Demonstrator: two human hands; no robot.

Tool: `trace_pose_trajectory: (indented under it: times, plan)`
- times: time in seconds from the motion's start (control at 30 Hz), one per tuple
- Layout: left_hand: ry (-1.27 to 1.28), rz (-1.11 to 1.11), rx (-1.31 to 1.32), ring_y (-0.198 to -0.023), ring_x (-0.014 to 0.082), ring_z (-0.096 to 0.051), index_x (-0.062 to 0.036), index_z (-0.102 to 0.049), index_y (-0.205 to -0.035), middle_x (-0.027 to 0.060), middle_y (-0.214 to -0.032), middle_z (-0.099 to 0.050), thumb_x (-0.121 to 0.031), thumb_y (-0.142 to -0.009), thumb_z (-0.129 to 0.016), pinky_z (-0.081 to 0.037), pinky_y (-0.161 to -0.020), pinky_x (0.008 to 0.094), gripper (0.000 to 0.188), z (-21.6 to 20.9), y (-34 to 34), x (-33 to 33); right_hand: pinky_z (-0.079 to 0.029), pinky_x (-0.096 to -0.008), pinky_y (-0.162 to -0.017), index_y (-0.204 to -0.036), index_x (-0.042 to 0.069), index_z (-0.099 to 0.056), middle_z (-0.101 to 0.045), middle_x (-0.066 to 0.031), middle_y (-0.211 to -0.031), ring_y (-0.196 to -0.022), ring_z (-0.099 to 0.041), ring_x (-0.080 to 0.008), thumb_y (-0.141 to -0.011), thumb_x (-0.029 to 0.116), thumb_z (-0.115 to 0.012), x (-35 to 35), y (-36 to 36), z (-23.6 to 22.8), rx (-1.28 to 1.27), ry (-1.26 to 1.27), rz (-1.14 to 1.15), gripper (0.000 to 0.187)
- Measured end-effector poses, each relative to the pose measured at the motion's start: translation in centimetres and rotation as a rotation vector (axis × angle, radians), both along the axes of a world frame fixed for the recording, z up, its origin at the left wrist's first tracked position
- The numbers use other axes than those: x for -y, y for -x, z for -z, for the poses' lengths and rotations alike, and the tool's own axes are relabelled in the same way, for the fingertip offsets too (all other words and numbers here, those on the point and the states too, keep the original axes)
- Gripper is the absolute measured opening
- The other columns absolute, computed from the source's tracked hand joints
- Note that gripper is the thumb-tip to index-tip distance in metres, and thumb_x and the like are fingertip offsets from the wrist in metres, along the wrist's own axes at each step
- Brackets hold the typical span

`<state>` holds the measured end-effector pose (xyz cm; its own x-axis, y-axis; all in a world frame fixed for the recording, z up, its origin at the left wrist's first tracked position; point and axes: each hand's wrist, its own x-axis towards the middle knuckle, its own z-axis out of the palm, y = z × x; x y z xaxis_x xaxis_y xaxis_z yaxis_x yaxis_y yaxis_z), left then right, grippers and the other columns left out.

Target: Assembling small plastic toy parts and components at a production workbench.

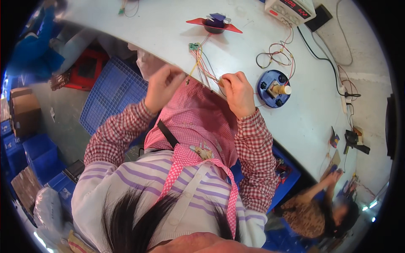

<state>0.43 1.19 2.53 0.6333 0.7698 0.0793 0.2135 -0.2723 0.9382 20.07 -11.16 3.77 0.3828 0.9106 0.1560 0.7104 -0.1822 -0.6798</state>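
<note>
A small green circuit board (194, 46) lies near the table's front edge, with a bundle of thin coloured wires (203, 63) running from it toward me. My right hand (239, 92) pinches the ends of some of these wires at the edge. My left hand (165, 86) is closed, thumb and fingertips together, beside a yellow wire with a small dark connector (187, 80); what it holds, if anything, is too small to make out. Behind the board sits a dark round part with red and blue fins (215, 24). Right of my right hand stands a round blue base (274, 88) with a cream-coloured post.
A power supply (291, 10) with a lit red display stands at the back right; red and black leads (278, 55) coil below it. Cables run along the wall. A blue plastic grate (112, 92) is at left. Other people work at far left and lower right (312, 208).
</note>
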Motion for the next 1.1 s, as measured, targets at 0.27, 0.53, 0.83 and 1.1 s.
trace_pose_trajectory:
  times: [0.27,0.53,0.83,1.1]
  plan:
    - [-0.903,0.086,-0.131,-0.072,0.0144,-0.05,-0.0036,-0.06,-0.108,0.0073,-0.095,-0.052,-0.009,-0.083,-0.06,-0.043,-0.064,0.0224,0.026,1.2,-5.6,-8.2,-0.044,-0.0265,-0.058,-0.092,0.001,-0.063,-0.055,-0.0069,-0.084,-0.064,-0.054,-0.0173,-0.084,0.005,-0.059,0.2,-0.3,0.4,-0.053,-0.059,0.018,0.009]
    - [-0.363,0.369,-0.205,-0.076,0.0119,-0.053,-0.0015,-0.059,-0.114,0.0053,-0.093,-0.058,-0.012,-0.088,-0.059,-0.044,-0.067,0.0223,0.029,0.3,-6.0,-10.3,-0.044,-0.0282,-0.058,-0.089,0.002,-0.062,-0.055,-0.0073,-0.084,-0.063,-0.053,-0.0182,-0.081,0.006,-0.06,0.4,-0.1,0.9,-0.193,-0.099,0.108,0.009]
    - [0.298,0.55,-0.172,-0.068,0.008,-0.052,0.0025,-0.06,-0.111,0.0067,-0.088,-0.062,-0.007,-0.089,-0.058,-0.045,-0.06,0.0184,0.024,-0.6,-6.2,-12.3,-0.044,-0.0266,-0.059,-0.089,0.001,-0.062,-0.056,-0.007,-0.084,-0.064,-0.052,-0.0171,-0.08,0.007,-0.061,0.4,0.0,1.1,-0.202,-0.104,0.153,0.01]
    - [0.308,0.477,-0.189,-0.059,0.0078,-0.051,0.0041,-0.061,-0.108,0.0085,-0.083,-0.062,-0.002,-0.088,-0.057,-0.044,-0.052,0.016,0.021,-0.5,-6.8,-11.3,-0.044,-0.0288,-0.057,-0.087,0.003,-0.061,-0.055,-0.0075,-0.083,-0.062,-0.052,-0.0194,-0.078,0.006,-0.061,0.3,0.1,1.7,-0.146,-0.184,0.151,0.009]
